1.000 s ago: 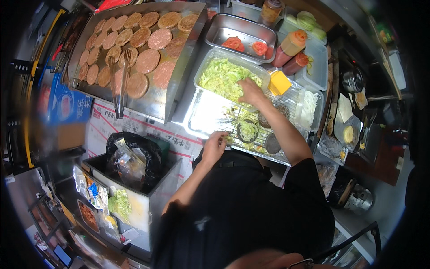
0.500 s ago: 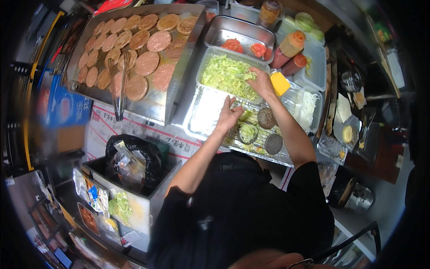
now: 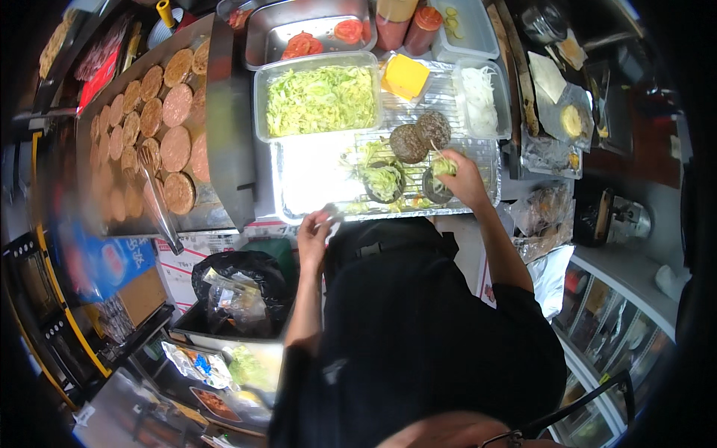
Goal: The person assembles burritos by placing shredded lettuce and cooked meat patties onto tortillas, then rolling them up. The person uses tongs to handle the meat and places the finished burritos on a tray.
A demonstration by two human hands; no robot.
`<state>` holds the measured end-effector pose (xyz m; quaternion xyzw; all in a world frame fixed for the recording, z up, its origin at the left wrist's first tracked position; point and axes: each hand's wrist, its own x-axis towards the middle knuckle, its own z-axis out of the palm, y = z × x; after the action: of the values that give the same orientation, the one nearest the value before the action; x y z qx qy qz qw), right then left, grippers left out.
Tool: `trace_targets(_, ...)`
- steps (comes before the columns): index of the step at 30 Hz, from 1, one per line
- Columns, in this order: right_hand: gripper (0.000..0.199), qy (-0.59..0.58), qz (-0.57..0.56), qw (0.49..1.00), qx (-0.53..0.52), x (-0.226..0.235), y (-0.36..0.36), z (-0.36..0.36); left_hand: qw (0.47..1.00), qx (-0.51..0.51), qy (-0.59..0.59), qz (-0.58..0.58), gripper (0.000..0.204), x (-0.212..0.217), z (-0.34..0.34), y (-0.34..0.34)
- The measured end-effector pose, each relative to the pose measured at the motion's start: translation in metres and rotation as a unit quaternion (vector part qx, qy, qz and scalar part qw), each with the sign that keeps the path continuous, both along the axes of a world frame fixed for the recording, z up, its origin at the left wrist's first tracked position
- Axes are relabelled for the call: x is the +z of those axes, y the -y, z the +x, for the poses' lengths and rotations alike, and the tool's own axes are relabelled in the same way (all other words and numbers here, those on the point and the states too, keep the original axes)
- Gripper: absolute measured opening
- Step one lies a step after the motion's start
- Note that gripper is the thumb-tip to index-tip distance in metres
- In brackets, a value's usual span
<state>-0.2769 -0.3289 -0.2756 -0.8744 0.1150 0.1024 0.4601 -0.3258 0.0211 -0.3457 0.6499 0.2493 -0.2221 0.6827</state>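
Note:
My right hand (image 3: 463, 181) is closed on a bunch of shredded lettuce (image 3: 444, 166), held over a dark round bun half (image 3: 439, 196) on the rack. Just left of it, another dark bun half (image 3: 385, 193) bears a heap of lettuce. Behind these sit two dark, seeded bun tops (image 3: 408, 144). All of them rest on a wire rack in a foil-bright tray (image 3: 310, 179). At the tray's front left edge, my left hand (image 3: 315, 230) hangs with loosely bent fingers, somewhat blurred, and nothing visible in it. A clear tub (image 3: 261, 106) of shredded lettuce stands behind the tray's left part.
Yellow cheese slices (image 3: 404, 77) and a tub of white shreds (image 3: 479, 101) flank the back. Further off are tomato slices (image 3: 302, 45) in a steel pan and sauce bottles (image 3: 423, 28). At left, a griddle (image 3: 224, 127) holds several patties and tongs (image 3: 160, 209).
My right hand has moved from the lettuce tub to the bare bun half, carrying lettuce. My left hand has drawn back toward me, off the tray. The view has shifted.

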Motion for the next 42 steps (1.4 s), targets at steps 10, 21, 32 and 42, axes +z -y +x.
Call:
trace_targets(10,0.054,0.029,-0.136,0.990,0.028,-0.031,0.003,-0.042,0.946,-0.261,0.170,0.089,0.028,0.030,0.043,0.102)
trace_targets(21,0.042,0.092,-0.131,0.987,0.026,-0.045,0.022,-0.063,0.749,-0.493,0.401,0.187,0.053,0.037,0.065,0.193)
trace_targets(32,0.037,0.143,-0.122,0.982,0.016,-0.036,0.031,-0.059,0.833,-0.407,0.308,0.213,0.037,0.056,0.050,0.158)
trace_targets(42,0.025,0.222,0.019,0.967,0.126,0.002,-0.046,0.068,0.944,-0.191,0.172,0.205,0.024,0.057,0.002,0.093)
